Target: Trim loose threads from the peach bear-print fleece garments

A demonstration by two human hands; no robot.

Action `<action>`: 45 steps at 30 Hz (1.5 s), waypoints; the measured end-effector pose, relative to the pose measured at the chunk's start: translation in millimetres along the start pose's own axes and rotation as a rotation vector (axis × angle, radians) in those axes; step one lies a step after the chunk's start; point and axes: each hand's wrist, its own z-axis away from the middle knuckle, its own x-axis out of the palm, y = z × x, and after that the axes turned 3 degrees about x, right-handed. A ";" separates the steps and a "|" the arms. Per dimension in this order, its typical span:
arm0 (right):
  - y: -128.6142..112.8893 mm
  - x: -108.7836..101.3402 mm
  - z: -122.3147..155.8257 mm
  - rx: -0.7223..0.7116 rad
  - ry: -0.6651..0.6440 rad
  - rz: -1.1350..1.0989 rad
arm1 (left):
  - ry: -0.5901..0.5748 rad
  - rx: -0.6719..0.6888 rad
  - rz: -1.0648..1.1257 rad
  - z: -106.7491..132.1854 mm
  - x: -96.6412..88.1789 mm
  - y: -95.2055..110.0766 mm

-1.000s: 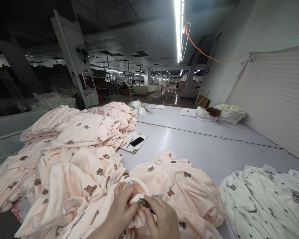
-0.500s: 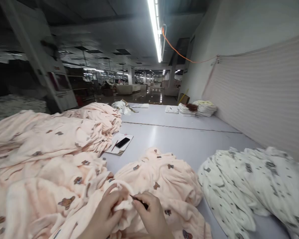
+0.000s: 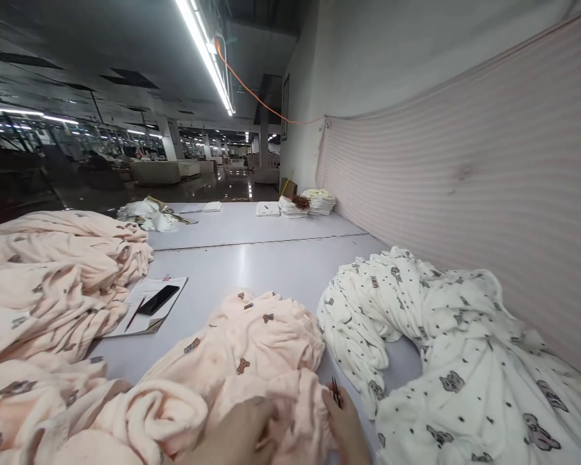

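Note:
Peach-pink plush fabric [image 3: 266, 336] with small bear motifs lies bunched on the table in front of me. My left hand [image 3: 242, 433], slightly blurred, is closed on its near part with the fingers curled into the folds. At the fabric's right edge, my right hand [image 3: 346, 423] grips small dark thread snips [image 3: 336, 392], whose two points stick up past the fingers. The fingers of that hand also touch the pink cloth. Close by on the right, white plush fabric [image 3: 450, 336] with grey animal prints and dots lies in a curved heap.
A larger pink fabric heap [image 3: 53, 278] covers the left side. Beside it, a black phone [image 3: 159, 299] and a pen [image 3: 134, 314] rest on a paper pad [image 3: 148, 327]. Folded white stacks [image 3: 319, 203] stand at the far end of the table [image 3: 213, 271], near a striped cloth-covered wall [image 3: 440, 187].
My view has turned to the right. Both hands have moved from a raised pink edge to the right-hand pink bunch, and they are farther apart. The snips stay in my right hand.

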 end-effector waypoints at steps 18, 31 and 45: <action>-80.7 72.4 24.0 -0.665 -0.028 0.540 | 0.255 -0.101 1.196 -25.2 -17.7 -44.0; -93.3 68.5 27.2 -0.578 -0.355 0.248 | 0.092 -0.134 1.888 -26.4 -20.9 -56.4; -62.4 102.1 59.5 -0.268 -0.454 -0.058 | 0.536 -0.193 1.335 -28.9 -47.0 -78.1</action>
